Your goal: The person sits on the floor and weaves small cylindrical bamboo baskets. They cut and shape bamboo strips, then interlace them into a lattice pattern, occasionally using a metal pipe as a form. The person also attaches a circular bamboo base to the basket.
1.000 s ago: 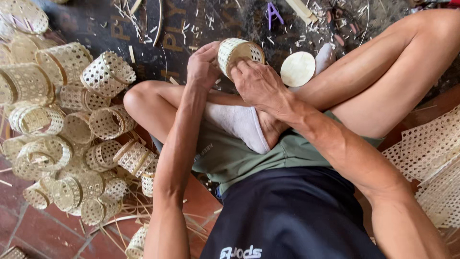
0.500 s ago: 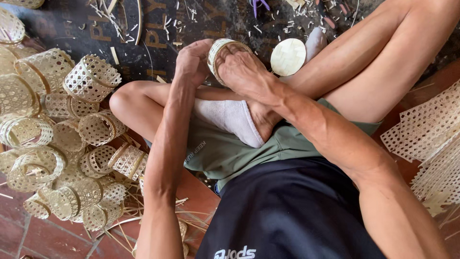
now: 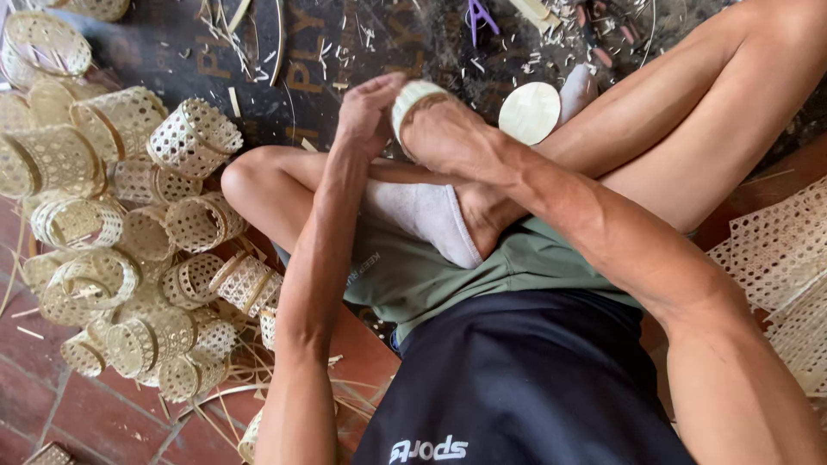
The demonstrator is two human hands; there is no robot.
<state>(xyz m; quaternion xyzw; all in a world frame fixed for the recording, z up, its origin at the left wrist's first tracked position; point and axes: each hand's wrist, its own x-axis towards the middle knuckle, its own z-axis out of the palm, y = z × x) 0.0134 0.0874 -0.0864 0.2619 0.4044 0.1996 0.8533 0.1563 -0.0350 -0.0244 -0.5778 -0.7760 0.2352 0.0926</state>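
Between the two hands, above the crossed legs, sits a small round woven bamboo basket (image 3: 415, 96), pale and cylindrical, its rim band showing toward the camera. The right hand (image 3: 448, 138) lies over it from the right, fingers curled down across its side and top so that much of the basket is hidden; the hand is closed on it. The left hand (image 3: 366, 112) presses against the basket's left side, fingers bent and drawn together, thumb side up; whether its fingertips pinch a strip or only brace the wall cannot be told. Both forearms run up from the bottom of the view and meet at the basket.

Just right of the right hand, a flat round pale disc (image 3: 530, 112) lies on the dark printed mat (image 3: 327, 52), beside a foot in a pale sock (image 3: 579, 86). Below the hands, another socked foot (image 3: 426, 215) rests on the green shorts (image 3: 517, 258). Bamboo slivers (image 3: 233, 34) are scattered over the mat, and a purple tool (image 3: 478, 15) lies near the top edge. Well to the left, a heap of finished open-weave baskets (image 3: 129, 232) covers the brick floor (image 3: 77, 413). Sheets of flat woven mesh (image 3: 784, 258) lie at the right edge.
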